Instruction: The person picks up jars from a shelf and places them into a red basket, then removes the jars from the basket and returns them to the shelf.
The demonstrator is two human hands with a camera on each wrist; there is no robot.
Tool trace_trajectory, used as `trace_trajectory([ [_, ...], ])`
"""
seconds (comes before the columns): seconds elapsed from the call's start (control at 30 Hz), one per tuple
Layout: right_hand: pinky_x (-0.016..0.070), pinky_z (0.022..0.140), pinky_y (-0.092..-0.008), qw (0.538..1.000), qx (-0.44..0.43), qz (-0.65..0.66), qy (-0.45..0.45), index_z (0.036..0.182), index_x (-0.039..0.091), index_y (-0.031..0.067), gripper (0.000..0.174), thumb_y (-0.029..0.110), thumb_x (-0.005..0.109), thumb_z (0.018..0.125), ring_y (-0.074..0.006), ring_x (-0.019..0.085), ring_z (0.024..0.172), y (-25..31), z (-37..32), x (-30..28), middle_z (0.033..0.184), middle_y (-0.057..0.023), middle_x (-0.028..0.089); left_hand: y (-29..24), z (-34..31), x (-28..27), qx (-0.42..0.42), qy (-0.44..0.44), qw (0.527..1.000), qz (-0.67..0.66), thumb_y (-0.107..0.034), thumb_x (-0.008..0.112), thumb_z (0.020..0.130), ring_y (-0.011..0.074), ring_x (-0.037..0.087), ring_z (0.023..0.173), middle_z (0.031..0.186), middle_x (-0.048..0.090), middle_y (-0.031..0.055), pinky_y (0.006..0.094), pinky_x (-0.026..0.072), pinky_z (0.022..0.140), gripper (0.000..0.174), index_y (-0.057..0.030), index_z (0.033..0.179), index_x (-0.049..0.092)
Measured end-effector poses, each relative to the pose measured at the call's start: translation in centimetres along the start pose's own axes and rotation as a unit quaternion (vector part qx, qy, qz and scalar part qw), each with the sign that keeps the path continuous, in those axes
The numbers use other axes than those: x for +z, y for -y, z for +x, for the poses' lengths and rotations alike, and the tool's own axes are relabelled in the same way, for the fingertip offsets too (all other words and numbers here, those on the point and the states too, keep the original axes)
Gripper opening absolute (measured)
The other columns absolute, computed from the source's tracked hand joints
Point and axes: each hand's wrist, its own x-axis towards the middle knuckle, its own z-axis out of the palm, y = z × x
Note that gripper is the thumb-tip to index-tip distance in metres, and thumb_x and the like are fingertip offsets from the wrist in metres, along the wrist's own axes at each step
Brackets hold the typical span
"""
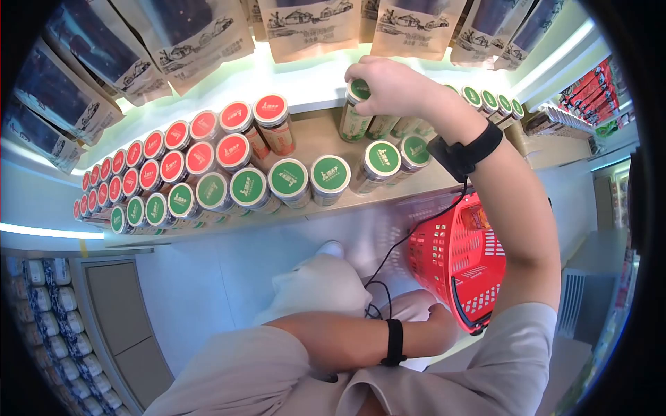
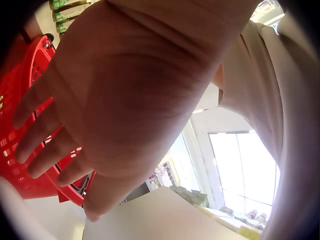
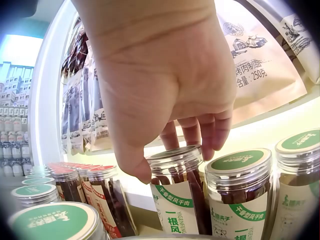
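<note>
My right hand [image 1: 395, 87] reaches over the shelf and grips a clear jar [image 1: 355, 121] by its lid. In the right wrist view, the thumb is on the near side of that jar [image 3: 172, 205] and the fingers curl over the far rim. Dark strips of dried meat show through its wall, behind a green-and-white label. Another green-lidded jar [image 3: 239, 200] stands close beside it. My left hand [image 1: 441, 326] is low by my knees, holding nothing. Its fingers are spread and relaxed in the left wrist view, overlapping the red shopping basket [image 2: 30, 185].
Rows of red-lidded jars [image 1: 201, 158] and green-lidded jars [image 1: 288, 179] fill the shelf's left part. Paper pouches [image 1: 312, 31] stand on the level behind. Below the shelf, the red basket [image 1: 437, 243] holds a small packet [image 1: 479, 218]. A black cable [image 1: 399, 243] hangs from the right wrist.
</note>
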Motion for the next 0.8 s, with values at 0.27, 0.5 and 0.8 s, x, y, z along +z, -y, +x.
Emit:
trace_trajectory([
  [0.27, 0.0516, 0.087, -0.0403, 1.000, 0.000, -0.020, -0.008, 0.117, 0.062, 0.0067, 0.049, 0.023, 0.075, 0.073, -0.0316, 0.063, 0.100, 0.1, 0.0, 1.1, 0.105, -0.0137, 0.062, -0.5, 0.3, 0.1, -0.024, 0.019, 0.999, -0.013, -0.017, 0.067, 0.079, 0.0283, 0.068, 0.088, 0.098, 0.072, 0.0111, 0.0492, 0.0495, 0.074, 0.024, -0.0079, 0.099, 0.075],
  [0.5, 0.0510, 0.087, -0.0403, 0.999, -0.025, -0.020, -0.019, 0.118, 0.062, 0.0073, 0.050, 0.024, 0.074, 0.073, -0.0314, 0.063, 0.100, -0.6, 0.0, 1.4, 0.106, -0.0134, 0.062, -0.2, 0.3, 0.4, -0.022, 0.017, 1.000, -0.003, -0.017, 0.066, 0.080, 0.0293, 0.068, 0.093, 0.102, 0.072, 0.0115, 0.0502, 0.0487, 0.078, 0.025, -0.0077, 0.103, 0.074],
  [0.8, 0.0504, 0.090, -0.0407, 1.000, -0.002, 0.000, 0.019, 0.124, 0.061, 0.0066, 0.055, 0.028, 0.074, 0.075, -0.0323, 0.061, 0.105, -0.1, 0.0, 0.9, 0.112, -0.0156, 0.061, -0.2, 0.6, 1.5, -0.037, 0.016, 0.999, -0.004, -0.018, 0.065, 0.081, 0.0280, 0.069, 0.089, 0.098, 0.073, 0.0101, 0.0493, 0.0488, 0.077, 0.022, -0.0093, 0.099, 0.075],
])
